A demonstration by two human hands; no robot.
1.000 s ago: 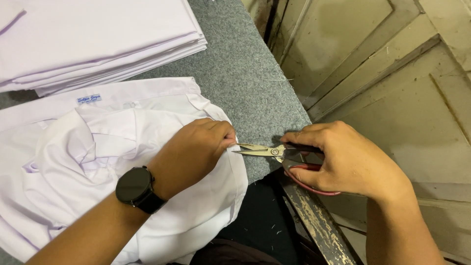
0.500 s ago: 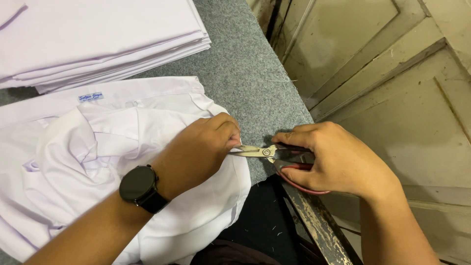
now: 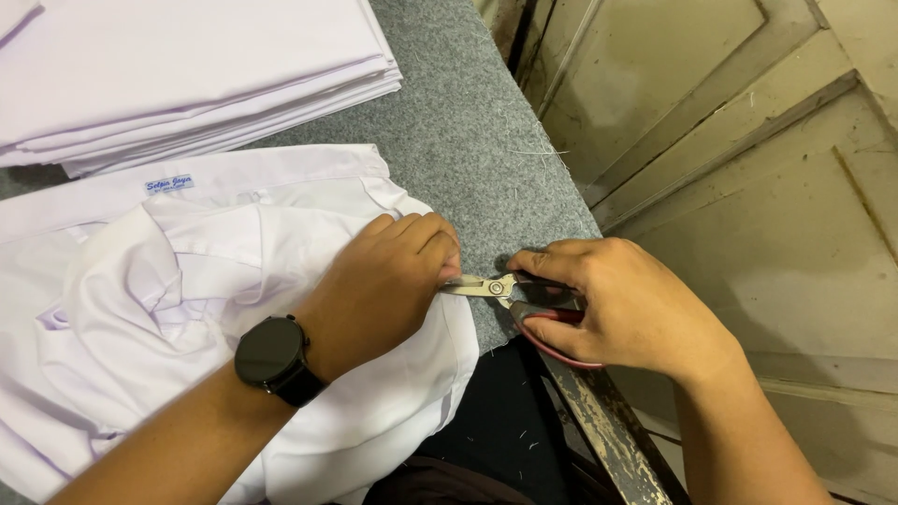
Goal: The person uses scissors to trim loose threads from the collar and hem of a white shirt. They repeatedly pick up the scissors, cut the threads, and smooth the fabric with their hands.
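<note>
At the centre of the frame, the left hand [image 3: 388, 281] is curled down on a white shirt [image 3: 168, 309], fingers pinching the fabric at its right edge. Just right of it, the right hand [image 3: 622, 304] grips a pair of scissors [image 3: 496, 288], fingers closed through the red handles, and the metal blades point left, their tips meeting the left hand's fingertips. The shirt lies crumpled across the lower left, on a grey felt table [image 3: 477, 159]. A black watch [image 3: 271, 353] sits on the left wrist. In the upper left, a stack of folded white cloth [image 3: 187, 75] rests apart from the shirt.
</note>
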